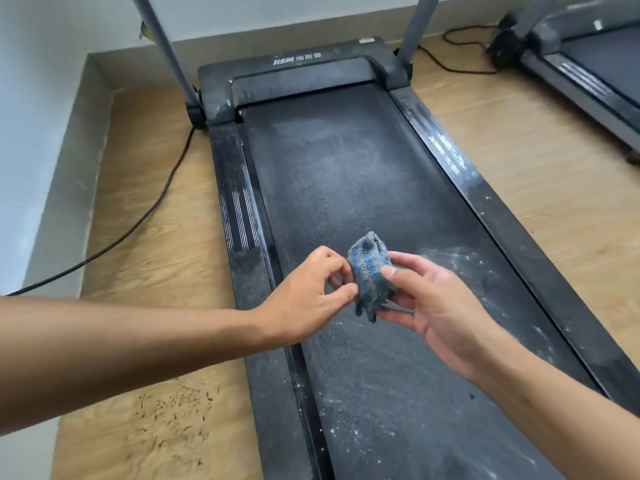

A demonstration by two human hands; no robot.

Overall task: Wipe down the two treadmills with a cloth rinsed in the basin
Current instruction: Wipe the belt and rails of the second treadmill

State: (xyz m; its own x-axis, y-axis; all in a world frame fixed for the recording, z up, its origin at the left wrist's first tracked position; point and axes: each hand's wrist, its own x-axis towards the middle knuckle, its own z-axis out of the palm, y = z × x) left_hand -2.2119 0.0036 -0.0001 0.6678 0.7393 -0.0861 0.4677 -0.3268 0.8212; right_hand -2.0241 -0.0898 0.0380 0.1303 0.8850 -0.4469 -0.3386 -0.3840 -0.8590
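A dusty black treadmill (346,161) fills the middle of the head view, its belt streaked with grey dust and white specks. Above the belt I hold a small bunched blue cloth (370,271) between both hands. My right hand (436,306) grips it from the right with thumb on top and fingers under it. My left hand (311,292) pinches its left edge with thumb and fingertips. A second treadmill (588,67) stands at the upper right. No basin is in view.
Two grey uprights (162,46) rise from the treadmill's front. A black power cable (145,209) runs across the wooden floor (166,258) on the left, beside a grey skirting and white wall. Another cable (457,50) lies between the treadmills.
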